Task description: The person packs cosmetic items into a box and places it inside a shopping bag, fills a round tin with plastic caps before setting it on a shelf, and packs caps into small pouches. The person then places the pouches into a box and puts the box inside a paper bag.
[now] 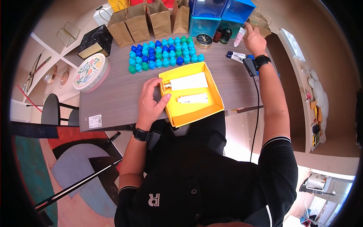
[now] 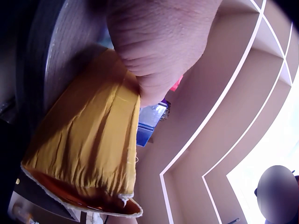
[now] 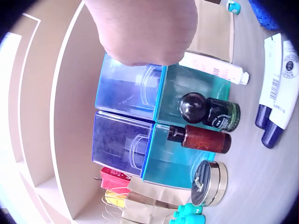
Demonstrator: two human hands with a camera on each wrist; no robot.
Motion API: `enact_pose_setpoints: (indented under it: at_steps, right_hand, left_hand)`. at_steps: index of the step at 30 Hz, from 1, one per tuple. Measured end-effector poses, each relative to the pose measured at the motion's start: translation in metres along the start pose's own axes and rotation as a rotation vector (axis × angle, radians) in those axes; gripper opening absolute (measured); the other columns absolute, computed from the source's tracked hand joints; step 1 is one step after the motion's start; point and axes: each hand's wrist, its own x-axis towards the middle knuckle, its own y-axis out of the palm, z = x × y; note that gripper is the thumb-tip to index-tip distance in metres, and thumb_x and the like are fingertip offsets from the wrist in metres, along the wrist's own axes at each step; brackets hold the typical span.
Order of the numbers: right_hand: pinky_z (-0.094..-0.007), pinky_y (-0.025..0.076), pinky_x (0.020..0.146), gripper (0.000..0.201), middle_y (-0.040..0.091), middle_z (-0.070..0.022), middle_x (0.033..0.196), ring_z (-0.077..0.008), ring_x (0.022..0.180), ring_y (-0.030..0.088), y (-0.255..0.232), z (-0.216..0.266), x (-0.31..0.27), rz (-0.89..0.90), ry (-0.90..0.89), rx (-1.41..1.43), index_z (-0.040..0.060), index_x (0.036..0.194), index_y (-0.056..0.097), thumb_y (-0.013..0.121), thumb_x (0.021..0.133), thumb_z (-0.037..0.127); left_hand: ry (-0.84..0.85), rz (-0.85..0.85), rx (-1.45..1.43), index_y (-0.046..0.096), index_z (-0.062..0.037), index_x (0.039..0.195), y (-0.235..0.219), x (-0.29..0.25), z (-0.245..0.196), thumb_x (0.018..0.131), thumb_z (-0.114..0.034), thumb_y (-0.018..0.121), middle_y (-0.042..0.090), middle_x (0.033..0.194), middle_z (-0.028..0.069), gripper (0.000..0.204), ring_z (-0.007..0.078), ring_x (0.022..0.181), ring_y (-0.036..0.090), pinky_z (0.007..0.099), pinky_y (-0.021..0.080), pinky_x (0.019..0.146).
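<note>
My left hand (image 1: 150,101) grips the left side of a yellow fabric box (image 1: 193,120), thumb over its rim. Inside the box lie a large white tube (image 1: 191,81) with a gold cap and a smaller white tube (image 1: 193,98). The left wrist view shows the box's creased yellow wall (image 2: 88,126) below the hand. At the back right, my right hand (image 1: 255,41) holds a pink-and-white tube (image 3: 215,68) by its upper end, cap downward. Beside that tube stand a black-capped dark green bottle (image 3: 223,115) and a reddish-brown bottle (image 3: 208,140).
Blue and teal clear drawers (image 1: 206,25) stand behind the bottles, near a round black-and-gold compact (image 1: 203,40). Two white tubes with dark caps (image 1: 237,56) lie by the right wrist. Several small blue and green bottles (image 1: 159,56) fill the middle; paper bags (image 1: 136,26) line the back.
</note>
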Motion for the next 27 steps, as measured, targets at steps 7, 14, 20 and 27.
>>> enact_pose_setpoints:
  at_steps: [7, 14, 20, 27]
  right_hand:
    - [-0.0485, 0.053, 0.096, 0.047, 0.065, -0.0179, 0.131, -0.0371, 0.117, 0.065, 0.017, -0.009, 0.024, 0.236, 0.043, -0.051, 0.0225, 0.139, 0.059, 0.058, 0.093, 0.033]
    - [-0.0456, 0.053, 0.098, 0.053, 0.068, -0.0161, 0.131, -0.0348, 0.121, 0.065, 0.017, 0.007, 0.019, 0.457, 0.331, -0.018, 0.0091, 0.128, 0.069, 0.063, 0.088, 0.044]
    - [-0.0482, 0.052, 0.1, 0.049, 0.067, -0.013, 0.134, -0.0336, 0.124, 0.064, 0.04, -0.004, 0.025, 0.592, 0.337, -0.095, 0.0115, 0.128, 0.07, 0.064, 0.089, 0.039]
    - [-0.0462, 0.053, 0.099, 0.049, 0.069, -0.0134, 0.131, -0.0341, 0.122, 0.065, 0.042, -0.003, 0.016, 0.621, 0.27, -0.045, 0.0112, 0.127, 0.07, 0.067, 0.086, 0.039]
  left_hand:
    - [-0.002, 0.008, -0.014, 0.056, 0.0001, 0.13, 0.0, 0.0, 0.001, 0.09, -0.015, 0.073, 0.056, 0.133, 0.0169, 0.047, 0.0277, 0.117, 0.059, 0.0382, 0.047, 0.103]
    - [-0.005, 0.008, -0.028, 0.056, 0.0, 0.131, 0.0, 0.0, -0.001, 0.089, -0.015, 0.073, 0.056, 0.132, 0.0167, 0.048, 0.0271, 0.115, 0.059, 0.0376, 0.047, 0.102]
    - [0.001, -0.019, -0.033, 0.057, -0.0021, 0.129, 0.002, 0.0, 0.003, 0.086, -0.017, 0.077, 0.059, 0.129, 0.0173, 0.05, 0.0308, 0.111, 0.06, 0.0395, 0.049, 0.097]
    - [-0.007, -0.027, -0.019, 0.058, -0.0023, 0.128, 0.002, -0.001, 0.004, 0.085, -0.018, 0.079, 0.059, 0.129, 0.017, 0.051, 0.0312, 0.113, 0.061, 0.0389, 0.049, 0.098]
